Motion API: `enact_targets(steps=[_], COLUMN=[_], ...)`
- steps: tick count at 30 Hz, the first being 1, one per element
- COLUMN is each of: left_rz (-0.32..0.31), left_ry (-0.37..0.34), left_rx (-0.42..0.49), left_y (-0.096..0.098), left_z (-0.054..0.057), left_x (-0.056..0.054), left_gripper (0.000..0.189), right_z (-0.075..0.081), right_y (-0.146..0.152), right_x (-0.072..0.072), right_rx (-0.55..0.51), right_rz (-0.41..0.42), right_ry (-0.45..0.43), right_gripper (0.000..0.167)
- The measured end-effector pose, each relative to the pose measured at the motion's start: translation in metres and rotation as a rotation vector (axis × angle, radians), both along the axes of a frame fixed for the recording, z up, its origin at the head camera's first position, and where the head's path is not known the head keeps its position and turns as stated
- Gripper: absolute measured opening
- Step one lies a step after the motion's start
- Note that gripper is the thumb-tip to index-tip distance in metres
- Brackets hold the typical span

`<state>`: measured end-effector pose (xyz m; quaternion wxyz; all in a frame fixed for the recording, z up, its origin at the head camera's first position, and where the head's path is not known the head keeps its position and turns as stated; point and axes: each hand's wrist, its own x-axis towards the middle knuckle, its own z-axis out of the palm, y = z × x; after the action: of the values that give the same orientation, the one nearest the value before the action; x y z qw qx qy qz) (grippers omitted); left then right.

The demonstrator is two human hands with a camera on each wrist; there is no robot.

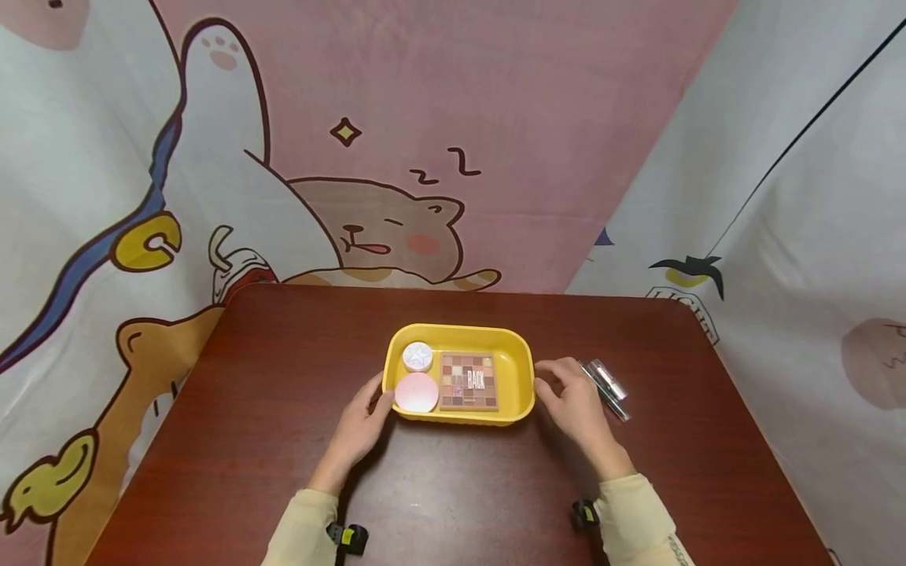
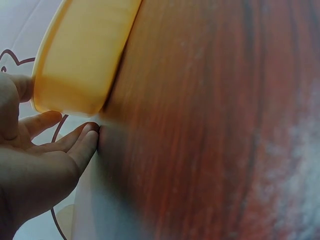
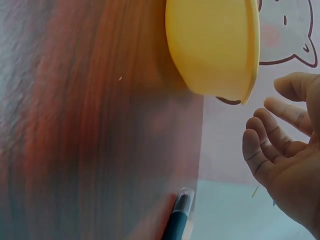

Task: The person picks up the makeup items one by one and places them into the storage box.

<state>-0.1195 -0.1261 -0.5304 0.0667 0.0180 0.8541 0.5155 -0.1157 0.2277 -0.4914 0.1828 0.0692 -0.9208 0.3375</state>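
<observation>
A yellow rectangular tray sits on the table. In it lie a pink round case, a smaller white round case with a star pattern, and an eyeshadow palette lettered "BACK". My left hand is at the tray's left end, its thumb by the rim and its fingers, extended, against the outer wall. Beside the right end is my right hand; in the right wrist view its loosely bent fingers stand apart from the tray wall, holding nothing.
Several slim cosmetic tubes lie on the table just beyond my right hand; one dark tube with a clear cap shows in the right wrist view. The brown wooden table ends at a printed cloth backdrop.
</observation>
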Motion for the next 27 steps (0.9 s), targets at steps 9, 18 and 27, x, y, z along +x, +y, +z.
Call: enact_targets(steps=[9, 18, 27], left_rz=[-0.011, -0.007, -0.010], left_ry=[-0.004, 0.000, 0.014], left_rx=[0.010, 0.005, 0.007], left_y=[0.000, 0.000, -0.001], left_z=[0.000, -0.001, -0.001], left_x=[0.000, 0.000, 0.000], left_gripper=[0.055, 0.055, 0.054], right_z=[-0.007, -0.013, -0.016], right_y=[0.014, 0.026, 0.038], right_x=[0.005, 0.008, 0.011], right_rx=[-0.007, 0.000, 0.025], right_rz=[-0.018, -0.033, -0.066], right_ry=[-0.001, -0.005, 0.024], right_gripper=[0.023, 0.022, 0.024])
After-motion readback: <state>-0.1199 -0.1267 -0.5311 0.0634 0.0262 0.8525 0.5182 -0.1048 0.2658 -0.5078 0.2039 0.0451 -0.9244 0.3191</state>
